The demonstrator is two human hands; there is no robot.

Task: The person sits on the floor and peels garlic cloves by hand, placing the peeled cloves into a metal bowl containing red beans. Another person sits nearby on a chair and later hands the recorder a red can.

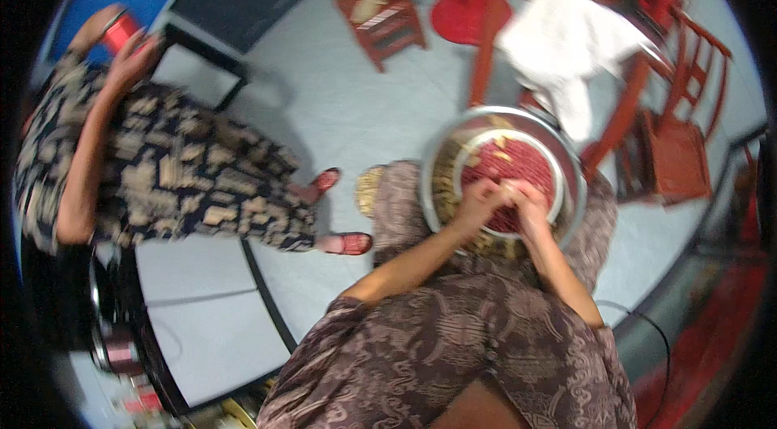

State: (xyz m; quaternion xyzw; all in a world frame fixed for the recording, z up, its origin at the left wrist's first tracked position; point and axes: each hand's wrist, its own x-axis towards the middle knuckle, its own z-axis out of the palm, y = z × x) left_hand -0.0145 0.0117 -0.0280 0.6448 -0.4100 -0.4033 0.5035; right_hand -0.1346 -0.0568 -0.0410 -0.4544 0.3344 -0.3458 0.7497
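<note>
A large metal basin [430, 186] rests on the person's lap. Within it sits a white-rimmed bowl [553, 171] holding many small red pieces, perhaps shelled peanuts, with pale yellowish bits on top. Tan pieces that look like unshelled peanuts [446, 186] lie in the basin around the bowl. My left hand [476, 201] and my right hand [528, 198] meet over the bowl, fingertips together on a small pale item, too blurred to name surely.
Another person [164, 168] at the left holds a red container [121, 31]. A low wooden stool [388, 19] stands ahead. A white cloth [564, 34] hangs over a wooden chair frame [482, 65]; another wooden chair [683, 156] stands right. A black-edged, white-topped table [212, 320] is at lower left.
</note>
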